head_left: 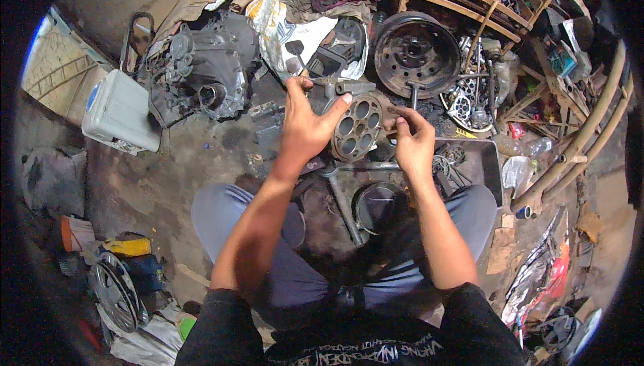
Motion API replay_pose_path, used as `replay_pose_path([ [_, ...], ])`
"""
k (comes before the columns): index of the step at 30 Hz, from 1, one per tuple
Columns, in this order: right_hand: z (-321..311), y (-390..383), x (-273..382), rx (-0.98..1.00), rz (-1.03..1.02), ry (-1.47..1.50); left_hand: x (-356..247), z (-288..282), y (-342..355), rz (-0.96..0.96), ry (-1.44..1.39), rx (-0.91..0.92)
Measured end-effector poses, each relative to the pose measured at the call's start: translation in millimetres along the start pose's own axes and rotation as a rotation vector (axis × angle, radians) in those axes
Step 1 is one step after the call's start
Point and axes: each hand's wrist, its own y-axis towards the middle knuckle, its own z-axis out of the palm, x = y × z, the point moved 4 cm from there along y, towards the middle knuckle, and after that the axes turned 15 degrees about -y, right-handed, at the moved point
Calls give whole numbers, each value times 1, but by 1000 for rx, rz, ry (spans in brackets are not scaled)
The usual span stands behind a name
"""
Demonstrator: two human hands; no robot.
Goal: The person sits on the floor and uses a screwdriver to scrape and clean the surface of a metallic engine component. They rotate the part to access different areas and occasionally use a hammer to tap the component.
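Holed metal disc at twelve o'clock; left hand thumbs its eleven-o'clock rim, right hand curls near three; cannot tell either grip's closure; steady rim support should help

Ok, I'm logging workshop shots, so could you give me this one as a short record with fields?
left hand: thumb against the upper left of the round metal part; full grip unclear
right hand: close beside the part's right edge; grip unclear
part: large holes ringing its middle
beyond the hands: wheel, large metal casing
far left: grey plastic box
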Motion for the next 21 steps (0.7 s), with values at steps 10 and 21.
replay_pose_path([
  [10,4,-52,-18,40,-97,-150,-11,13,4,-28,98,132],
  [21,11,-59,-1,-202,-336,-304,-5,10,0,66,49,65],
])
